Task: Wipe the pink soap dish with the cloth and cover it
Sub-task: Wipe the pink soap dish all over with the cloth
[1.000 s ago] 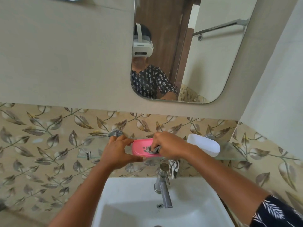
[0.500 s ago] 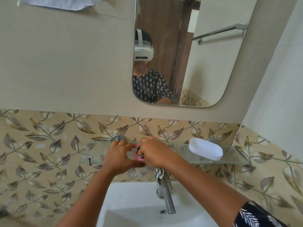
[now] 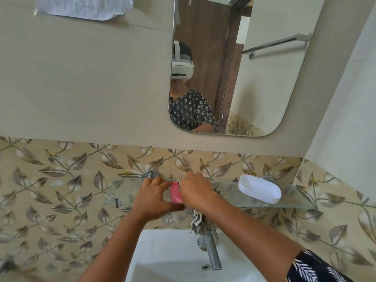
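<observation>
Right now, soap dish: the pink oval plastic soap dish [image 3: 176, 192] is up in the air just in front of the glass shelf, tipped on its side so only a curved sliver shows between the two hands.
Left hand: the left hand [image 3: 153, 197] is clamped on the dish's left end, fingers curled over the top edge, thumb running underneath.
Right hand: the right hand [image 3: 197, 191] covers the dish's right side, closed on the cloth and pressing it against the dish.
Cloth: the grey-and-white patterned cloth [image 3: 197, 221] shows mostly as a loose tail hanging below the right wrist, dangling just above the tap; a small pale bit peeks out at the dish's top edge.
Cover: the white oval plastic lid [image 3: 260, 188] lies further right on the shelf, well apart from the dish and both hands.
Shelf: the clear glass wall shelf [image 3: 230, 194] runs across the leaf-patterned tiles on round chrome brackets.
Tap: the chrome tap [image 3: 211, 251] stands directly below the hands, spout reaching over the white ceramic basin [image 3: 168, 253].
Mirror: the rounded wall mirror [image 3: 264, 82] above reflects the person in a white headset and dark printed top.
</observation>
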`<state>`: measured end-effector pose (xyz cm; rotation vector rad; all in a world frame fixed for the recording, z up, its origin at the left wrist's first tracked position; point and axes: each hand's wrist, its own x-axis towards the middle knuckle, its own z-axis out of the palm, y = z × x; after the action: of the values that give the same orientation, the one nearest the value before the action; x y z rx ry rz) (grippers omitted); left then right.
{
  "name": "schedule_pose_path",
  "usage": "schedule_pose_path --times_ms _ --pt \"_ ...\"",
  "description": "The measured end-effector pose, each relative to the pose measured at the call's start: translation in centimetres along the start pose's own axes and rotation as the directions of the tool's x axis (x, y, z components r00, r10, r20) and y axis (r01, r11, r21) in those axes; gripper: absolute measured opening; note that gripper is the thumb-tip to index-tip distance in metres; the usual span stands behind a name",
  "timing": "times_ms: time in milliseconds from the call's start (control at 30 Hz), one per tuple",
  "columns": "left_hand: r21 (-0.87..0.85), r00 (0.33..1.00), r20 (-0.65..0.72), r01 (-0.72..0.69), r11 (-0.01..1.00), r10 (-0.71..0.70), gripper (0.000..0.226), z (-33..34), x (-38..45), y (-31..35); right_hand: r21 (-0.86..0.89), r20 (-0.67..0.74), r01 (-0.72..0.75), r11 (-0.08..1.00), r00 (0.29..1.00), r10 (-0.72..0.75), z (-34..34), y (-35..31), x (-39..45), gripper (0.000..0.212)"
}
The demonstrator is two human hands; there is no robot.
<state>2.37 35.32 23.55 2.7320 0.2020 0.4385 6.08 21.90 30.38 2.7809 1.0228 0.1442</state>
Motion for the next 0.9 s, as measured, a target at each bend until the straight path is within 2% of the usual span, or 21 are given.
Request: schedule_pose_path --times_ms 233,667,767,900 --pt "0.03 1.0 -0.005 0.026 0.999 -0.025 0.103 0.3 0.3 0.3 0.042 -0.017 0.07 0.997 0.997 -0.07 0.3 -1.2 -0.7 0.038" --pt "0.008 1.0 -0.01 -0.005 1.0 0.005 0.106 0.1 0.2 0.2 -0.037 -0.021 -0.069 0.997 0.997 0.068 0.2 -0.1 0.1 0.043" --pt "-0.006 1.0 -0.009 -0.006 1.0 0.006 0.114 0.2 0.2 0.1 -0.028 -0.019 -0.112 0.993 0.994 0.111 0.1 0.9 0.0 0.033" --pt "-0.02 1.0 -0.023 -0.007 1.0 0.007 0.105 0.2 0.2 0.1 -0.063 -0.019 -0.161 0.985 0.987 0.16 0.2 1.8 0.0 0.025"
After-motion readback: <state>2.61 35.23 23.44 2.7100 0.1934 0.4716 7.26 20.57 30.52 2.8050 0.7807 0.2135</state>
